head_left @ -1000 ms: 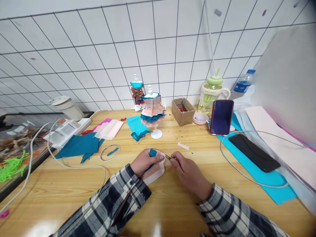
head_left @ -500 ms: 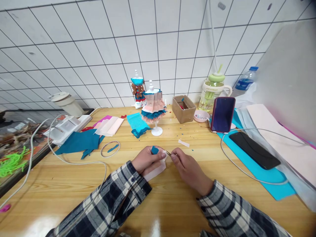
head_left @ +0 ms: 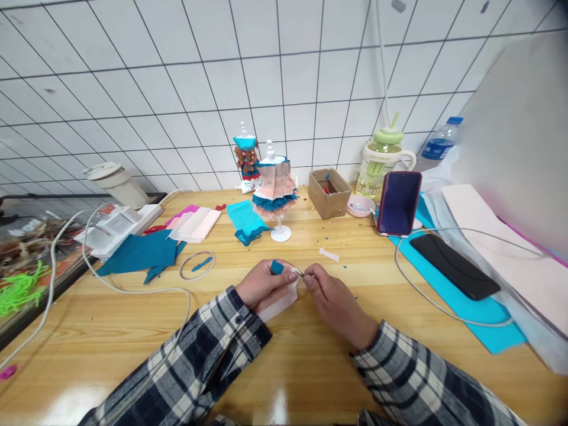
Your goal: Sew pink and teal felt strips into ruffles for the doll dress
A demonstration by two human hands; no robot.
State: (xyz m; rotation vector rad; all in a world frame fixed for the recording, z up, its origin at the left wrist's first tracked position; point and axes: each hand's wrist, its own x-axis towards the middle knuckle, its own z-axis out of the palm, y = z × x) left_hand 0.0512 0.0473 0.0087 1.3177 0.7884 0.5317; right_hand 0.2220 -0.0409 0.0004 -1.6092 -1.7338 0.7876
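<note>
My left hand (head_left: 265,284) is closed on a pale pink strip of crepe paper (head_left: 279,304), which hangs below its fingers. A small teal paper piece (head_left: 277,267) sticks up from the same hand. Facing it, my right hand (head_left: 332,299) is closed around a slim pointed metal tool (head_left: 300,273); its handle is hidden, so its kind does not show. The tool's tip touches or nearly touches the strip at my left fingertips. Behind my hands, a small dress form (head_left: 277,177) in pink and teal ruffled paper stands on a white base.
A second dressed form (head_left: 247,160), a cardboard box (head_left: 329,195) and a pink dish (head_left: 360,206) stand at the back. A phone (head_left: 399,202) stands upright at right, near a black phone (head_left: 455,267). Teal paper (head_left: 142,251), a tape ring (head_left: 197,266) and a white cable (head_left: 146,291) lie at left.
The view has shifted very slightly. Both hands keep nearly the same pose and hold, with the tool's tip still at the pink strip.
</note>
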